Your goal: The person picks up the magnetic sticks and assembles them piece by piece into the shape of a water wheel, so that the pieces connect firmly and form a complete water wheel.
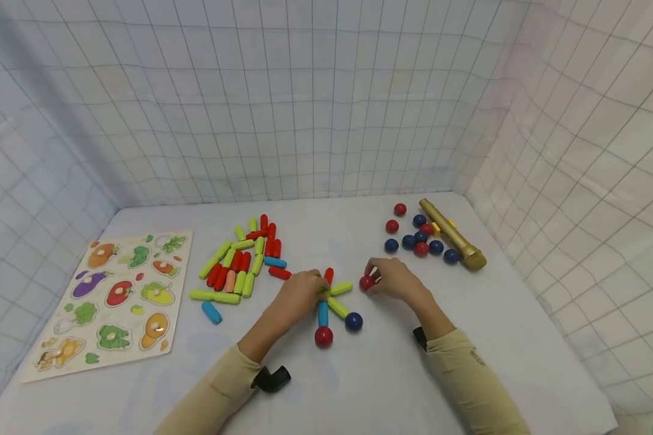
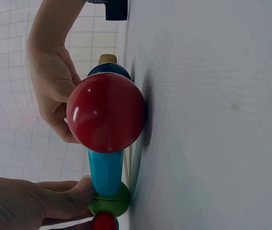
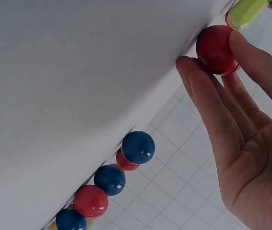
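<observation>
Fingers [image 3: 206, 91] of R hand [image 1: 394, 278] pinch a red ball [image 1: 366, 283], those of L hand [image 1: 300, 296] a green ball [image 2: 109, 202]; prob. best: brace green, align red squarely w/ nearest lime stick [image 1: 341, 288].

- The head picture is bright all over, and the light on the white table [image 1: 375, 386] is soft and even.
- Light seems to come from above the table: the big red ball [image 2: 106, 112] has small white shiny spots on its side away from the table.
- That ball makes a soft, dark shadow on the table.
- In both wrist pictures, the table looks grey and dimmer than the pale cloth [image 3: 169, 158] beyond it.
- In the head picture, lines on the cloth beside the table lean and bend.
- Small things on the table look a bit fuzzy there.
</observation>
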Tool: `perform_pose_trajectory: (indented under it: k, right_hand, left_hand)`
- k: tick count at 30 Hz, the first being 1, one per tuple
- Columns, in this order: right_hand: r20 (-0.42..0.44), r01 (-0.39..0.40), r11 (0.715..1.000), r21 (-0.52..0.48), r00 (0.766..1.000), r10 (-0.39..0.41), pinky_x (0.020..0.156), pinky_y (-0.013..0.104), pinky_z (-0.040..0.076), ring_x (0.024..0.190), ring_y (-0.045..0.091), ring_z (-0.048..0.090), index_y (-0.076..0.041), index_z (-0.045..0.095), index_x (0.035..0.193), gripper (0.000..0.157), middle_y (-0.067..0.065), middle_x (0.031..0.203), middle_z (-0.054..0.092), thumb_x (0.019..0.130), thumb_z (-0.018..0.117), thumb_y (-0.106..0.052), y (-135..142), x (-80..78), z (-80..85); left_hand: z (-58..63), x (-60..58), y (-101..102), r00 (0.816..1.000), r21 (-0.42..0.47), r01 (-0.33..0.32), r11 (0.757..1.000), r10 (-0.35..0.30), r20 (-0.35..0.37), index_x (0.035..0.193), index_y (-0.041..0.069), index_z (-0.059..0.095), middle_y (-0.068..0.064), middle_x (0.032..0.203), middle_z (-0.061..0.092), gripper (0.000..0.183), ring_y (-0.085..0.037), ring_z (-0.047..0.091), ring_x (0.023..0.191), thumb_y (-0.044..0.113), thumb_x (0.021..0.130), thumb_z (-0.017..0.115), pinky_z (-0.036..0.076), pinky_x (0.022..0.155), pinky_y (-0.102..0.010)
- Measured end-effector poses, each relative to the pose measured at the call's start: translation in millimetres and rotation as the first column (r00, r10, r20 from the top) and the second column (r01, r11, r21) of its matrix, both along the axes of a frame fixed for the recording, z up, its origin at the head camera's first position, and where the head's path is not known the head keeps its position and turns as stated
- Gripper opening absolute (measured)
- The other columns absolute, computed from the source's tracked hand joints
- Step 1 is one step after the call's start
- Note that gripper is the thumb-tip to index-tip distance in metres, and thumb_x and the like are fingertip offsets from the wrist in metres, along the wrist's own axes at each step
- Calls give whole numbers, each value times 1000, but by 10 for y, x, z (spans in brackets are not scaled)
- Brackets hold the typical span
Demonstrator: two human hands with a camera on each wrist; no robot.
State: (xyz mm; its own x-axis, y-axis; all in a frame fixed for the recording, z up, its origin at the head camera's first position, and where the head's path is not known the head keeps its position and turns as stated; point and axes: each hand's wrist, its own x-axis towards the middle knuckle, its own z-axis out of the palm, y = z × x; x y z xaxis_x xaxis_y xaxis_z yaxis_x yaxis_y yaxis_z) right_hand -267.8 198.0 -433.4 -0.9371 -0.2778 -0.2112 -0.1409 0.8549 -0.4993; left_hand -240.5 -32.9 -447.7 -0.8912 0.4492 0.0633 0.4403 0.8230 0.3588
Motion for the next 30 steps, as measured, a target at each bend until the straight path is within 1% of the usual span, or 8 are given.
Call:
perform_pose_trajectory:
  k: [4,8,13,17,21,24,26,30]
  right_hand:
    - [-18,-10,1000,-2,1000,10,86,40,52,105,27,62,-13,65,104,31,9,108,73,77,80,-11,-62,8,-4]
    - [-16,-38,999,28,999,38,85,41,53,106,26,64,-16,64,104,32,8,110,73,77,80,-14,-100,11,-5]
    - [18,-56,996,71,998,55,87,44,50,111,27,60,-20,64,105,33,5,114,73,77,81,-18,-111,24,-13]
    - [25,-63,997,55,998,61,93,46,49,113,28,60,-17,64,111,35,7,116,71,79,79,-13,-41,-4,43]
    - [-73,-6,993,115,997,14,94,45,51,112,31,61,-12,63,121,38,13,123,66,85,70,-5,94,-189,153]
    - [-164,63,981,181,986,-33,98,48,49,118,35,57,-8,61,127,40,17,130,60,88,66,-4,172,-385,203]
    - [-171,89,975,202,984,-55,101,51,47,123,37,54,-8,60,129,41,18,133,58,88,66,-6,204,-484,207]
    - [-87,75,972,221,995,-57,104,52,44,125,37,53,-7,60,130,42,19,135,58,89,67,-10,236,-571,163]
  left_hand:
    - [18,-8,-3,999,3,-1,1000,2,-34,101,12,77,-2,90,70,22,-13,60,78,15,80,79,56,75,-26]
    - [6,-17,-17,997,-24,-11,1000,9,-77,98,13,78,0,86,70,19,-13,61,74,15,79,81,54,71,-25]
    - [-50,-25,-24,996,-63,-27,998,22,-87,95,17,78,3,80,68,17,-10,58,70,14,79,80,48,67,-22]
    - [-50,-18,-21,995,-59,-9,998,3,-101,94,16,78,2,81,70,16,-12,60,73,13,78,80,48,68,-25]
    - [-40,-9,-16,996,-43,12,999,-16,-85,97,15,78,0,88,72,18,-15,61,80,12,79,80,53,75,-28]
    - [-24,1,-9,998,-20,20,1000,-21,-63,99,13,78,-1,90,71,19,-15,62,81,9,80,78,56,78,-28]
    - [-15,5,-7,998,-6,24,1000,-24,-53,97,12,78,-1,89,70,17,-14,62,79,7,81,77,56,76,-26]
    - [-22,11,2,999,11,28,1000,-28,-35,93,10,78,-1,84,70,14,-13,61,78,3,81,76,57,74,-24]
